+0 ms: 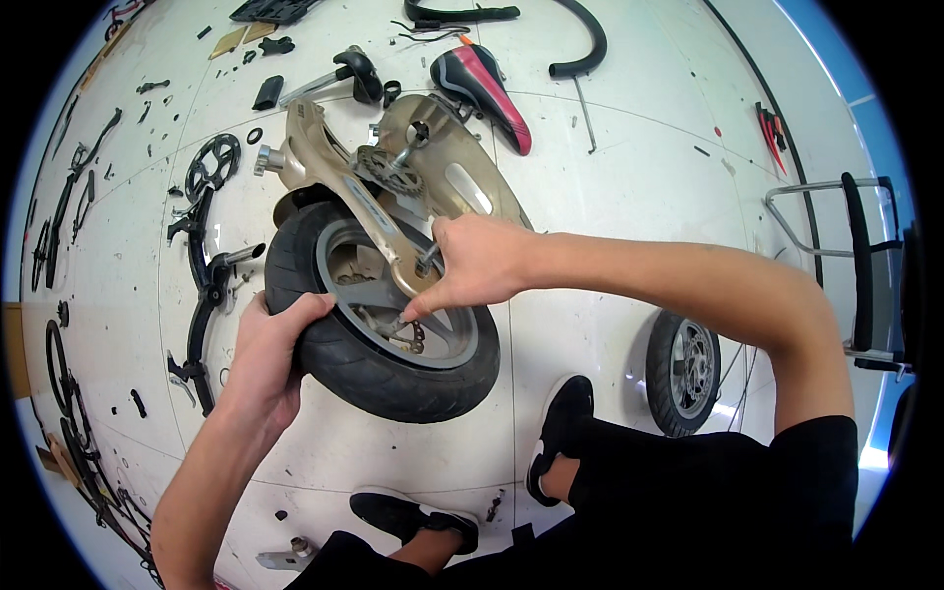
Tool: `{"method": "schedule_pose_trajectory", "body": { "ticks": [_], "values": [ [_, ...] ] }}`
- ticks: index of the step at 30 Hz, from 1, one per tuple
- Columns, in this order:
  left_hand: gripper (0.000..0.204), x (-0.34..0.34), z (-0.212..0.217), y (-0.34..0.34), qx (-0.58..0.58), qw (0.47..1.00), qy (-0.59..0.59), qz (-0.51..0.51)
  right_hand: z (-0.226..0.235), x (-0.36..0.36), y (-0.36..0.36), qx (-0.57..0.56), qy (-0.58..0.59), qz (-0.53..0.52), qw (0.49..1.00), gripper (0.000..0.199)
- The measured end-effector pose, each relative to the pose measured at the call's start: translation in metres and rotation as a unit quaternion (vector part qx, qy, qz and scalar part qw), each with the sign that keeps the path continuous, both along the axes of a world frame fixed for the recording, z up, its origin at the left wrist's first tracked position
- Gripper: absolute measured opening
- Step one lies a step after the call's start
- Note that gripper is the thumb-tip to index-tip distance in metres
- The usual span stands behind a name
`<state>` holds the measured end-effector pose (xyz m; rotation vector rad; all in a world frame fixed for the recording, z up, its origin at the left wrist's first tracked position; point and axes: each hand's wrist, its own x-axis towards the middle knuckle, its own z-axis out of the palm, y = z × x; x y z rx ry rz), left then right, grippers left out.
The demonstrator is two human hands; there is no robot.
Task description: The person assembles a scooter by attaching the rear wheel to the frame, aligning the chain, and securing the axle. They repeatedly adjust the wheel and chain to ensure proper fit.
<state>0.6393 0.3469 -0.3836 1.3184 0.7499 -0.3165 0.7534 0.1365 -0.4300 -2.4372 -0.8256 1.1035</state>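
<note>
A small wheel [393,393] with a black tyre and grey spoked rim leans at an angle below a champagne-coloured bike frame [497,197]. One frame arm [369,211] reaches down across the rim to the hub. My left hand [270,349] is closed on the tyre's left side, thumb on top by the rim. At the arm's lower end, my right hand [477,261] is closed around the tip, next to a metal axle bolt [427,258]; its thumb reaches down over the rim opening. The palm hides part of the hub. A chainring [391,173] sits on the frame above.
A black-and-red saddle [482,93] and a black curved tube [590,44] lie beyond the frame. Left are black bike parts [202,265]. Another small wheel [682,374] lies right of my feet, with a metal-framed chair [855,265] farther right. Red-handled pliers [770,138] lie far right.
</note>
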Motion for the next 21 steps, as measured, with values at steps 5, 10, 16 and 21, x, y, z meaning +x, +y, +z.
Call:
{"method": "schedule_pose_trajectory", "body": {
  "ticks": [5, 10, 16, 21],
  "values": [
    [0.055, -0.004, -0.013, 0.012, -0.006, 1.0, 0.006, 0.001, 0.0, -0.005, 0.001, 0.037, -0.031, -0.008, 0.999, 0.087],
    [0.058, -0.011, -0.015, 0.013, -0.001, 1.0, -0.015, -0.011, -0.001, -0.009, 0.006, 0.042, -0.024, -0.019, 0.999, 0.085],
    [0.055, -0.008, -0.016, 0.02, -0.015, 1.0, -0.018, -0.011, -0.017, 0.006, -0.001, 0.09, 0.162, -0.096, 0.978, 0.075],
    [0.054, -0.008, -0.023, 0.022, -0.025, 1.0, 0.008, 0.015, -0.031, 0.013, -0.006, 0.155, 0.259, -0.195, 0.933, 0.036]
  ]
}}
